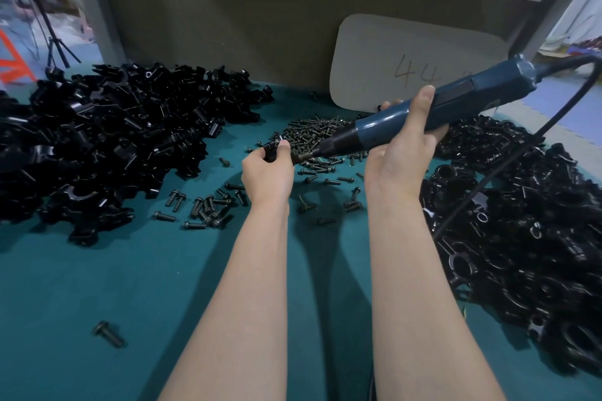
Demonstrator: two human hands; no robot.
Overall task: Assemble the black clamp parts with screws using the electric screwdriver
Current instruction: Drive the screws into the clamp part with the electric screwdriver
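Screw-driving step. My left hand [267,169] pinches a clamp part [273,148] over the tabletop [97,270], beside the screw pile [312,130]. Right hand [400,153] fingers grip the electric screwdriver [456,107] — tip just beside the part. Next: square the bit on the screw — can't tell if it's seated.

We counted two hands, the left hand [267,172] and the right hand [399,156], and one electric screwdriver [456,107] with one black cable [521,153]. The left hand held one clamp part [272,149]. Clamp parts filled two heaps, a left heap [107,146] and a right heap [521,238], each beyond our counting. Screws made one pile [312,132] with uncounted strays, plus one lone screw [109,334]. We saw one pale card [391,58].
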